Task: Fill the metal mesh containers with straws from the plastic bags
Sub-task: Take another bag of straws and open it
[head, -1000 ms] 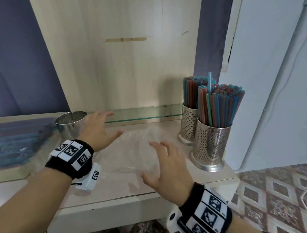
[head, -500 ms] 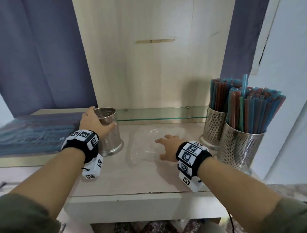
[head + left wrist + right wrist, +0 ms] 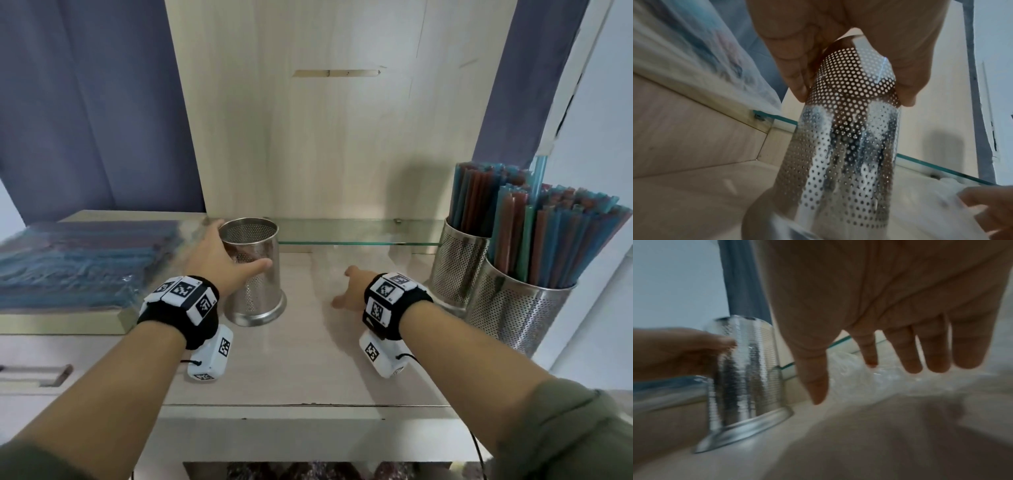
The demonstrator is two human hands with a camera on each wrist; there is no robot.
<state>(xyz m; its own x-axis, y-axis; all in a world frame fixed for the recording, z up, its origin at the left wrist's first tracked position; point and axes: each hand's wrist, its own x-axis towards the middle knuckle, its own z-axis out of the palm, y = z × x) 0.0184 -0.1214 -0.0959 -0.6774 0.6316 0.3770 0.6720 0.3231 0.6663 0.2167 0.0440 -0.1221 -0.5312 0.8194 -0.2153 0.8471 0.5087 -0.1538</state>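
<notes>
An empty metal mesh container (image 3: pixel 255 274) stands on the shelf left of centre. My left hand (image 3: pixel 226 260) grips its wall below the rim; in the left wrist view, fingers (image 3: pixel 795 81) and thumb curl round the container (image 3: pixel 849 154). My right hand (image 3: pixel 346 287) is spread with straight fingers (image 3: pixel 931 353) over a crumpled clear plastic bag (image 3: pixel 855 374); whether they touch it I cannot tell. Sealed bags of blue and red straws (image 3: pixel 78 263) lie on the raised ledge at the left. Two mesh containers (image 3: pixel 459 263) (image 3: pixel 520 311) packed with straws stand at the right.
A wooden back panel (image 3: pixel 325 137) and a low glass strip (image 3: pixel 359 236) close off the shelf's rear. A white wall (image 3: pixel 603 171) borders the right side. The shelf's front edge (image 3: pixel 308 407) runs just below my wrists.
My left hand has reached the empty container, closed round it and shifted it a little to the right. My right hand has moved forward over the clear bag.
</notes>
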